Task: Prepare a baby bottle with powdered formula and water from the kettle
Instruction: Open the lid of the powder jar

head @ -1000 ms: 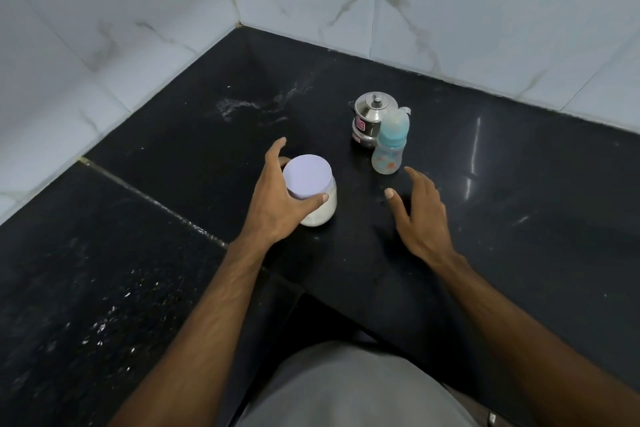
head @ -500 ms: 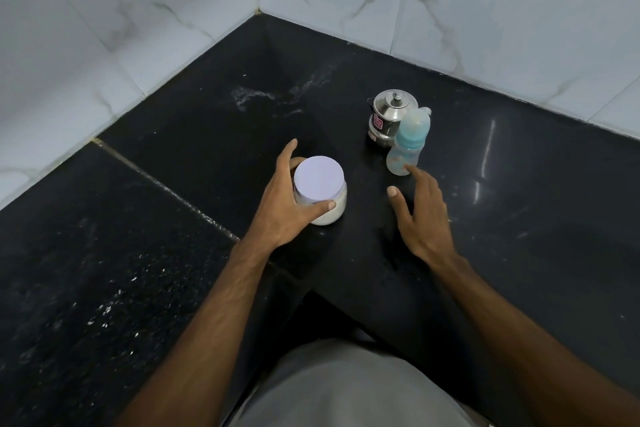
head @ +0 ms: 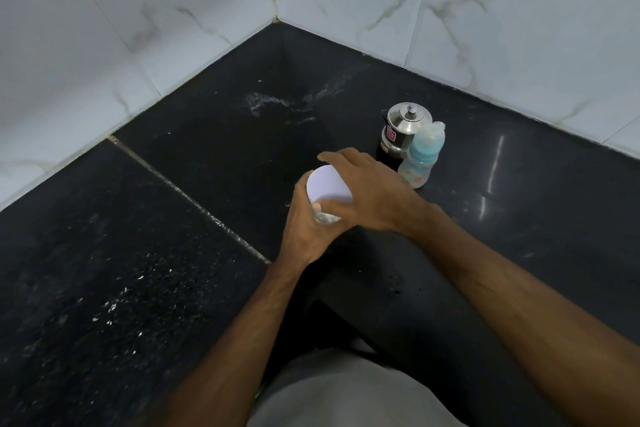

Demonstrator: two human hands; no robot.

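A small white formula jar with a pale lilac lid (head: 325, 184) is held above the black counter, tilted a little toward me. My left hand (head: 304, 229) wraps its body from below. My right hand (head: 370, 191) lies over the right side of the lid, fingers curled around its rim. Behind and to the right stand a small steel kettle (head: 403, 128) with a knobbed lid and a baby bottle (head: 420, 158) with a teal collar and clear cap, side by side and upright.
The black granite counter (head: 173, 253) runs into a corner of white marble wall tiles (head: 173, 10). A pale seam crosses the counter on the left. A whitish smear (head: 266, 102) marks the surface near the corner. My grey-clothed lap shows at the bottom.
My right hand has moved left from the counter beside the bottle onto the jar's lid. The jar has been drawn closer and raised in my left hand.
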